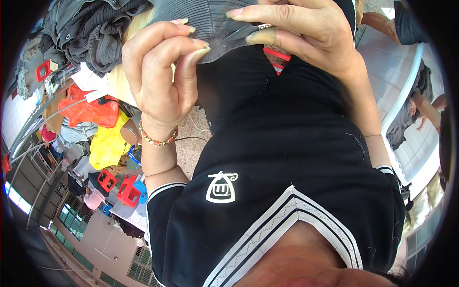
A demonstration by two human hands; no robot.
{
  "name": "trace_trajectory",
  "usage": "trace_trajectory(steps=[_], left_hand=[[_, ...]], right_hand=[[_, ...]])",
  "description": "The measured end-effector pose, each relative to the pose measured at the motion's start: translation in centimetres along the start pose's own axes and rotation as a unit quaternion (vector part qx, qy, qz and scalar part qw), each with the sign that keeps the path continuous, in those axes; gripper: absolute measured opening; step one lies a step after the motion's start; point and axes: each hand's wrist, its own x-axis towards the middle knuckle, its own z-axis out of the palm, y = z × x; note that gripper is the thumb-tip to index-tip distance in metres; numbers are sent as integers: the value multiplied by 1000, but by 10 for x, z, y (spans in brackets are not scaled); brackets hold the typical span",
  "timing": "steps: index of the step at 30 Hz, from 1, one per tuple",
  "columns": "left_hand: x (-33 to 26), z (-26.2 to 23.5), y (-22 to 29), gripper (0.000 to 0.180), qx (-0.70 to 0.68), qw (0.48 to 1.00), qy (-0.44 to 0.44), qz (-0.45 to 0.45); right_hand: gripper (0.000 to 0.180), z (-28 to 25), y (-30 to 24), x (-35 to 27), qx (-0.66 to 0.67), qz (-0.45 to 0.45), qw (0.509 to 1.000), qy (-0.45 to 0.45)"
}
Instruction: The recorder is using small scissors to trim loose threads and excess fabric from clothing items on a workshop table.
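A grey ribbed knit fabric (193, 19) hangs between my two hands at the top of the view. My left hand (165, 71), with a beaded bracelet at its wrist, pinches the lower edge of the fabric between thumb and fingers. On the other side my right hand (306, 33) grips the same edge between thumb and fingers; a ring shows on one finger. A thin, shiny, see-through strip (234, 40) runs along the edge between my fingertips. The far part of the fabric is cut off by the top of the view.
Dark ribbed garments (91, 36) lie piled at the upper left. Below them are a red plastic bag (88, 110) and a yellow bag (109, 143). Red stools (128, 191) stand farther left. At the right, another person's hand (425, 107) is by dark cloth at a white table (411, 158).
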Motion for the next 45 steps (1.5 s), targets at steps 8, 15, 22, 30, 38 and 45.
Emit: trace_trajectory(steps=[8,15,22,30,38,45], left_hand=[[3,-5,0,15,5,1000,-21,18],[-5,-1,0,7,-49,997,27,-47],[-20,11,2,7,-134,978,99,-128],[-16,21,3,8,-179,962,146,-143],[-11,25,1,8,-173,962,152,-146],[-18,28,-1,26,-138,965,187,-123]], right_hand=[[33,-4,0,5,-6,-8,1000,-12],[32,-3,-1,3,-65,-26,998,-5],[38,-3,-22,12,-4,41,999,-18],[34,-5,-31,30,-49,55,995,-73],[24,-7,-40,41,-79,73,991,-84],[22,-6,-28,33,-43,47,998,-9]])
